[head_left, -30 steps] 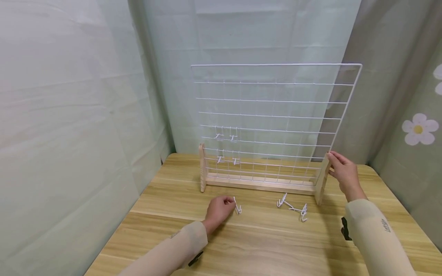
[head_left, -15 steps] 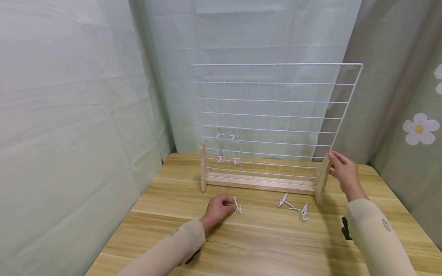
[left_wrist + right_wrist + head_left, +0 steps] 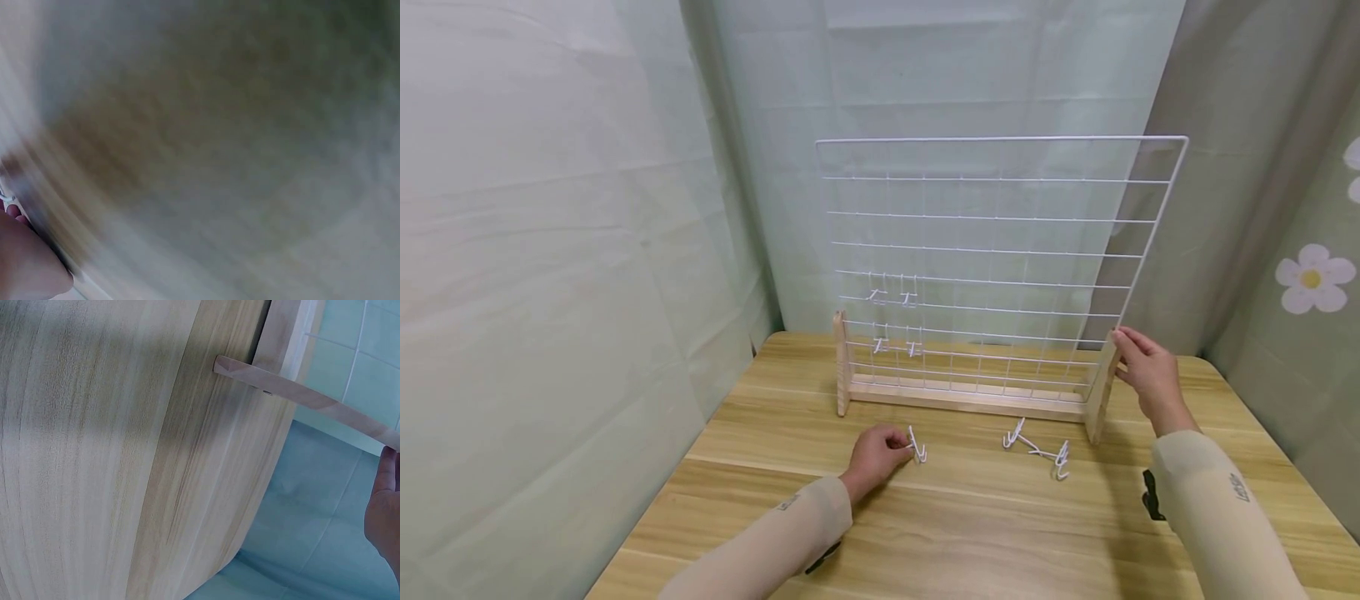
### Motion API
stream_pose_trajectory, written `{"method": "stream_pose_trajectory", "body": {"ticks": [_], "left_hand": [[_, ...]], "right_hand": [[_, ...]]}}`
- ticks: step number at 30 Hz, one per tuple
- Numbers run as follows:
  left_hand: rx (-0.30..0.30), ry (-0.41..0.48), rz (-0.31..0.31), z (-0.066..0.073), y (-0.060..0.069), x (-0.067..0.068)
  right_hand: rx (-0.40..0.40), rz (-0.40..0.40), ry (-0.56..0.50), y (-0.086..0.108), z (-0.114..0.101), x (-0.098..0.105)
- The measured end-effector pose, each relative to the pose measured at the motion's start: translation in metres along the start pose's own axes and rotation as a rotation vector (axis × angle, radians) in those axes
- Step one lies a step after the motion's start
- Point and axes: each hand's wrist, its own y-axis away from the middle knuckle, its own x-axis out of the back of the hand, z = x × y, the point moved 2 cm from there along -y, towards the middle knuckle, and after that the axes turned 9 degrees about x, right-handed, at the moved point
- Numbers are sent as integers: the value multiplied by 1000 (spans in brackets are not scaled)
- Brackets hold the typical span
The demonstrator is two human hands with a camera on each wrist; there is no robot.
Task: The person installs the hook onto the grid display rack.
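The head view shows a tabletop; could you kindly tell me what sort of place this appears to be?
Probably a screened-off work booth, though the wider room is hidden: pale green fabric curtains hang behind and beside a wood-grain table, which bears a white wire grid rack.

And the rack (image 3: 988,249) stands on the table (image 3: 985,542), curtain (image 3: 925,75) behind, four hung hooks (image 3: 908,299) at its left; before it, left hand (image 3: 877,456) at one hook (image 3: 917,448), loose hooks (image 3: 1037,452) farther right; right hand (image 3: 1150,379) on the right upright (image 3: 1102,390)!

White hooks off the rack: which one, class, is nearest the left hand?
The single hook at the left hand; the other loose hooks lie together farther right on the table.
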Motion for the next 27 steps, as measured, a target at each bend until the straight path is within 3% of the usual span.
{"method": "stream_pose_trajectory", "body": {"ticks": [11,27], "left_hand": [[4,-51,12,1,0,0],[70,46,-2,5,-3,1]], "right_hand": [[-2,5,-18,0,-1,1],[-8,-1,16,-1,1,1]]}}
